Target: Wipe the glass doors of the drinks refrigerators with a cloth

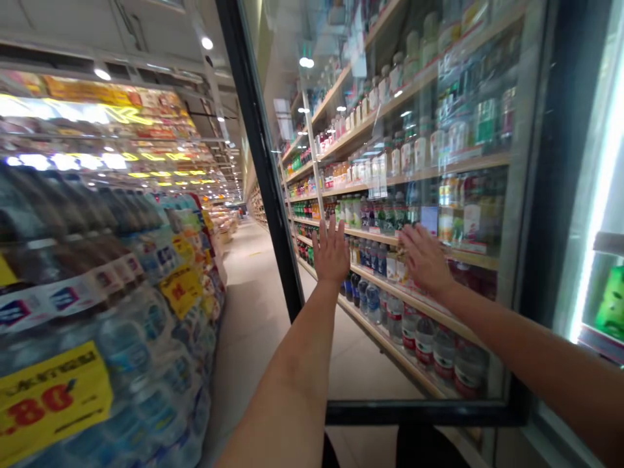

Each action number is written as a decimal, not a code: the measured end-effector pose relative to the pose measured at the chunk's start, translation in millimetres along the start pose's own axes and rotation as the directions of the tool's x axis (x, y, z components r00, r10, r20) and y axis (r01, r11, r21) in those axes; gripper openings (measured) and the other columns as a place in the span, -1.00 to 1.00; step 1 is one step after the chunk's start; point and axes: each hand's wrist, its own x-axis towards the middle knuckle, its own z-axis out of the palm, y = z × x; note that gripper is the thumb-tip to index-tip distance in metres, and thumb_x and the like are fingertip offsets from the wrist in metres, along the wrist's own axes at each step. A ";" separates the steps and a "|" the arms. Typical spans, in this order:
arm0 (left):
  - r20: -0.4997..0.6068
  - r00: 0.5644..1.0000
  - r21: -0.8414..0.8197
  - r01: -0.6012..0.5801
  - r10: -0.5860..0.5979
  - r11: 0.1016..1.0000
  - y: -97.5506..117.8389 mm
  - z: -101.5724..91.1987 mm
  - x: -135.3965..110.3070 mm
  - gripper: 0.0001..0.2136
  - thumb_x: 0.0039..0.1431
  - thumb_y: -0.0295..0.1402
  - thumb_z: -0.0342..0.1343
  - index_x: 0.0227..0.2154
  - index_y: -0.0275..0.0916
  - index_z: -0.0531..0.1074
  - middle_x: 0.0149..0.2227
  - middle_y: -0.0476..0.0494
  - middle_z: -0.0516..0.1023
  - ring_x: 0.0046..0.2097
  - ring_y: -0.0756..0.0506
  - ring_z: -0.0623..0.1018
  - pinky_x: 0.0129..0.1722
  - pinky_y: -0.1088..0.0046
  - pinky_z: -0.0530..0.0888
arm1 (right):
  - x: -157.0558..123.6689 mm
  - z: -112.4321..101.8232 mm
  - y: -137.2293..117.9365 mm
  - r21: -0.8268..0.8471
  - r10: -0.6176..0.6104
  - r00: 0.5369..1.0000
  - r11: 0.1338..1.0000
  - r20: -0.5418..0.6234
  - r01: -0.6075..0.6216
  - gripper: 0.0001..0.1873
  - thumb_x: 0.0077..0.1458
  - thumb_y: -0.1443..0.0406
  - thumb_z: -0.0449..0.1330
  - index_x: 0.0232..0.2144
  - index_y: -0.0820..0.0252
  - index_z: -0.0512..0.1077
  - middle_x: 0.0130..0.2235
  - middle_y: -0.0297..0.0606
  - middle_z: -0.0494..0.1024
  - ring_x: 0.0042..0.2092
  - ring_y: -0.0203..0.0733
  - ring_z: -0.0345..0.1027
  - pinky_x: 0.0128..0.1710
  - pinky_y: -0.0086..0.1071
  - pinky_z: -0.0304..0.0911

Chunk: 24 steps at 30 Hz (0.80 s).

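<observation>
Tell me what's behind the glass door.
Through the glass door, pale floor and wooden shelves of bottled drinks show. The left hand and right hand cover parts of that view; what lies there is hidden.

Glass door — cut off by top edge, yellow price sign — cropped left, water bottles blurred

Pale floor, grey ceiling, round lamps lit.

Before the left hand and, to its right, the right hand is a glass door; shelves of bottles show in its pane. Leftward lies the aisle, then stacked bottle packs behind a price sign. A light strip stands right of the door.
</observation>
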 end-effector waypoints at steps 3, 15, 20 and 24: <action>-0.023 1.000 0.006 -0.014 0.014 1.000 -2.0 3.1 -0.1 -0.49 0.43 -0.32 -0.12 0.39 -0.22 0.10 0.44 -0.20 0.00 0.47 -0.18 -0.21 0.45 0.02 -0.14 | 7.9 -1.0 -7.1 0.023 -0.183 0.973 0.983 0.141 0.181 -0.35 0.30 0.40 -0.04 0.40 0.06 0.06 0.36 -0.19 0.26 0.43 0.04 -0.02 0.37 0.12 0.04; -0.023 1.000 0.014 -0.020 0.021 1.000 -3.2 4.5 -0.1 -0.48 0.41 -0.33 -0.10 0.39 -0.23 0.09 0.44 -0.20 0.00 0.47 -0.18 -0.22 0.45 0.02 -0.14 | 33.4 3.2 -14.9 0.080 -0.103 0.995 0.992 0.003 0.102 -0.43 0.32 0.40 -0.06 0.35 0.17 0.16 0.33 -0.10 0.30 0.44 -0.02 -0.04 0.41 0.05 0.01; -0.057 0.998 0.004 -0.033 0.033 0.999 -3.9 3.6 0.8 -0.48 0.41 -0.33 -0.10 0.39 -0.25 0.10 0.43 -0.23 0.03 0.47 -0.17 -0.20 0.45 0.03 -0.11 | 44.5 1.5 -16.0 0.031 -0.179 0.980 0.984 0.087 0.177 -0.42 0.33 0.40 -0.06 0.36 0.09 0.16 0.35 -0.21 0.28 0.43 -0.05 -0.01 0.40 0.03 0.01; -0.060 0.998 -0.020 -0.022 0.021 1.000 -4.1 2.5 0.8 -0.47 0.40 -0.34 -0.09 0.39 -0.23 0.10 0.43 -0.22 0.04 0.47 -0.17 -0.18 0.45 0.03 -0.10 | 48.7 4.1 -22.1 0.021 0.045 0.997 0.999 -0.057 -0.044 -0.38 0.34 0.38 -0.07 0.41 0.10 0.05 0.36 -0.15 0.26 0.44 0.00 -0.05 0.40 0.10 -0.01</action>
